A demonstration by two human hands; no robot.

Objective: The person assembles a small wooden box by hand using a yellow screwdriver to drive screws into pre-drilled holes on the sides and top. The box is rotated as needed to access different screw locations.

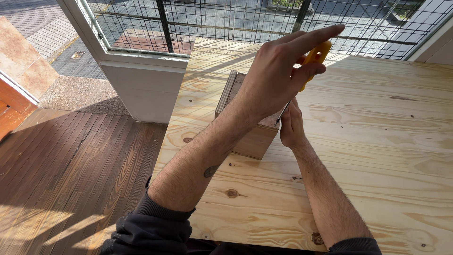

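- We're at the pine table (377, 156), working on the small wooden box (250, 137) that sits near its left edge, a little in from the window grille (236, 19).
- Left hand (278, 78) is raised over the box, closed on a yellow-handled tool (315, 59); index finger stretched out straight, thumb and other fingers pinching the handle.
- A thin dark shaft seems to run down from the handle to the box's right top edge; tip is hidden between our hands, so we can't tell what kind of tool it is.
- Right hand (291, 126) sits low against the box's right side, fingers curled narrow near the tool's tip. Whether it's pinching something small or just bracing the box, we can't tell.
- Our read: we're mid-step, driving or prying at the top right edge of the box, tool already placed.
- Next move needs steady downward pressure along the shaft, with the right hand keeping the box from sliding on the smooth tabletop.
- Risk: tip slipping towards the right fingers; they're just beside it.
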